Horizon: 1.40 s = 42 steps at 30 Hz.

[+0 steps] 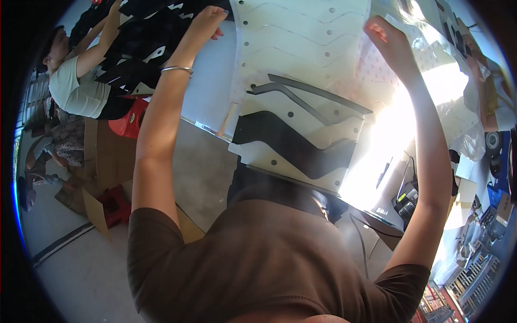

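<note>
A pale sheet with wavy cut lines and dark round holes lies in front of me on the table. On its near part rest a broad, wavy black piece, a thin bent grey strip and a straight dark strip. My left hand, with a bangle at the wrist, is over the sheet's far left side, fingers curled closed. Beyond the right side, my right hand is also closed, beside clear film with a faint pink pattern. What either hand holds, if anything, cannot be made out.
Black cut pieces are heaped at the far left, where another person works. A red stool and cardboard boxes stand below. Crumpled clear plastic lies right, near a black device with a cable. Glare covers the table's right side.
</note>
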Each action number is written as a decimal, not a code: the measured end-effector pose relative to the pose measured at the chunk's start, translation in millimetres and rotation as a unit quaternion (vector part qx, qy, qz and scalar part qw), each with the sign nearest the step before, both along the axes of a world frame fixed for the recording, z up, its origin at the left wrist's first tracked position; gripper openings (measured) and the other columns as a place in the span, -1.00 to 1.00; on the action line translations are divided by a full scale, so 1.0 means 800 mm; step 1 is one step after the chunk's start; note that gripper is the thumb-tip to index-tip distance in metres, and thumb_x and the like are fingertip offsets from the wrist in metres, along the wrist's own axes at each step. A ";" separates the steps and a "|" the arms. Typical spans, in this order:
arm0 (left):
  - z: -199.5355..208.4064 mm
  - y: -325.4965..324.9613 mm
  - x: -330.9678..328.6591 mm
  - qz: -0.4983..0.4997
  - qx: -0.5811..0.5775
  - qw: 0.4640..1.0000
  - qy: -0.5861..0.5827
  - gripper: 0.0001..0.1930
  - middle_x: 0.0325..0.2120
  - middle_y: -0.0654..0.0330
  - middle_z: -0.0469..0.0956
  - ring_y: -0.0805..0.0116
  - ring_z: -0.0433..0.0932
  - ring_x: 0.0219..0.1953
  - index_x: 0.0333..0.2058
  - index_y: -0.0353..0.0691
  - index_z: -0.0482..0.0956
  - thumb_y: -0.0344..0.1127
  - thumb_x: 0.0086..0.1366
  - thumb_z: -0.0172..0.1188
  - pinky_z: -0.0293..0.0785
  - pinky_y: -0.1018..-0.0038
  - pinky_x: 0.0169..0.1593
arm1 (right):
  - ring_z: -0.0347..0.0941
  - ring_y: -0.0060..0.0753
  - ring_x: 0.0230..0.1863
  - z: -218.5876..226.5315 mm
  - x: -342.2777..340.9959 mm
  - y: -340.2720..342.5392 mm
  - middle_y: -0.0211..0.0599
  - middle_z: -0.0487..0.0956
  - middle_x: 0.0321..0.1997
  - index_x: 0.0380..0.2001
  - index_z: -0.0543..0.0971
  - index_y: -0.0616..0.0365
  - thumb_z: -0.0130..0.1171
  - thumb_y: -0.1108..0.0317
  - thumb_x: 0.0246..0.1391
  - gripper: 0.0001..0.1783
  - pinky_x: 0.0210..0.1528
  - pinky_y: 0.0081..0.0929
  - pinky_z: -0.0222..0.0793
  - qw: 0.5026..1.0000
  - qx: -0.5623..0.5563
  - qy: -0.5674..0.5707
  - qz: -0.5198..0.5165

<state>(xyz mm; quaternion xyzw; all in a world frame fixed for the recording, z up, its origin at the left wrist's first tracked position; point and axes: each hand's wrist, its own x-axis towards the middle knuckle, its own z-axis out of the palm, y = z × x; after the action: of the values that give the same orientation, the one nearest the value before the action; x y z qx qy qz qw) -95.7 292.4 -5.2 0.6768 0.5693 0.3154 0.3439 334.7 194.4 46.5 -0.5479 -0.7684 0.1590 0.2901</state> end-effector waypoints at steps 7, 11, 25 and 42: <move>-0.015 0.031 0.023 -0.072 -0.012 0.990 -0.124 -0.80 -0.71 0.35 0.39 0.59 0.29 -0.68 -0.47 -0.25 0.54 -0.30 0.27 0.05 0.16 0.61 -0.59 | 0.51 -0.10 -0.31 -0.025 -0.231 0.119 -0.10 0.54 -0.40 -0.45 0.54 0.16 0.19 0.36 -0.04 -0.89 -0.27 -0.30 0.42 0.983 0.149 0.027 0.107; -0.032 0.029 0.028 -0.144 -0.017 0.975 -0.169 -0.83 -0.66 0.41 0.39 0.64 0.30 -0.61 -0.47 -0.23 0.54 -0.36 0.27 0.05 0.16 0.66 -0.53 | 0.47 -0.11 -0.16 -0.054 -0.288 0.108 -0.10 0.51 -0.26 -0.38 0.52 0.20 0.26 0.32 -0.11 -0.77 -0.15 -0.28 0.42 0.976 0.210 -0.054 0.003; 0.009 0.024 0.041 -0.211 0.104 0.964 -0.127 -0.78 -0.66 0.36 0.37 0.59 0.33 -0.55 -0.56 -0.31 0.42 -0.44 0.30 0.00 0.29 0.59 -0.43 | 0.46 0.02 -0.18 -0.022 -0.281 0.107 0.00 0.52 -0.33 -0.45 0.49 0.31 0.30 0.31 -0.24 -0.69 -0.12 -0.20 0.41 0.982 0.181 -0.053 -0.019; 0.020 0.028 0.081 -0.163 -0.001 0.962 -0.220 -0.88 -0.72 0.34 0.36 0.60 0.26 -0.74 -0.47 -0.25 0.52 -0.38 0.21 0.06 0.12 0.61 -0.65 | 0.51 -0.05 -0.43 -0.024 -0.222 0.153 -0.10 0.56 -0.52 -0.60 0.56 0.20 0.19 0.35 -0.20 -0.87 -0.35 -0.25 0.39 0.980 0.184 -0.028 0.064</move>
<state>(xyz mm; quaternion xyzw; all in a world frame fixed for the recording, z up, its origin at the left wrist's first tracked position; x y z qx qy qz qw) -30.8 314.9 10.6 0.6738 0.3623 0.3954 0.5083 157.0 316.7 27.4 -0.4387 -0.8260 0.0174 0.3535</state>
